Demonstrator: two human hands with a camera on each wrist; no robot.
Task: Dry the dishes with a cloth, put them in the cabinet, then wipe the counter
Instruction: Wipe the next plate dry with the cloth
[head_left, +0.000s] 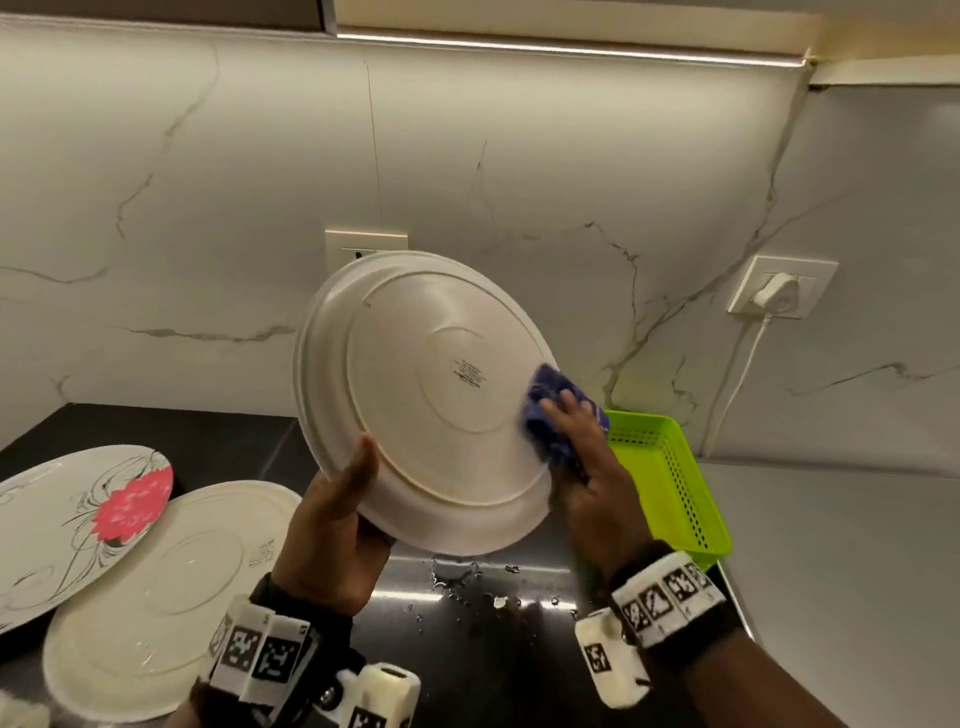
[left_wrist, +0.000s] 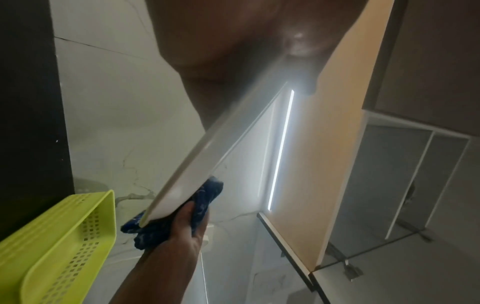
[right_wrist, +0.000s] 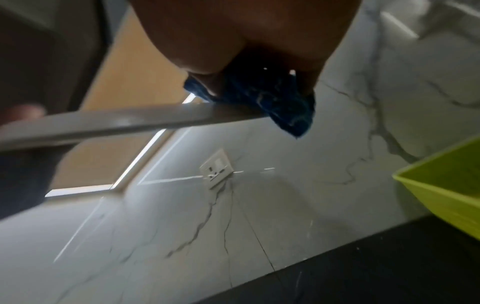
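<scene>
I have the white plate (head_left: 426, 400) up in the air above the desk (head_left: 493, 649), tilted with its underside facing me and a small printed stamp showing near its centre; my left hand (head_left: 337, 540) grips it at the lower left rim, thumb lying across the underside and the fingers curled round behind, out of sight; my right hand (head_left: 582, 447) is bunched round the blue cloth (head_left: 558, 410) and presses it against the plate's right edge, where the cloth wraps over the rim, as the left wrist view shows; the right wrist view is blurred, but the cloth and the rim are plain enough there. Below the plate, water drops (head_left: 467, 577) lie scattered on the dark desk; to my left two more plates rest on it, a plain one (head_left: 166, 597) turned upside down and, partly under its edge, a flowered plate (head_left: 78, 519) with a pink bloom; to my right a green basket (head_left: 670, 478) sits on the desk just beside my right hand; on the marble wall behind, a white plug (head_left: 776, 293) sits in a socket.
</scene>
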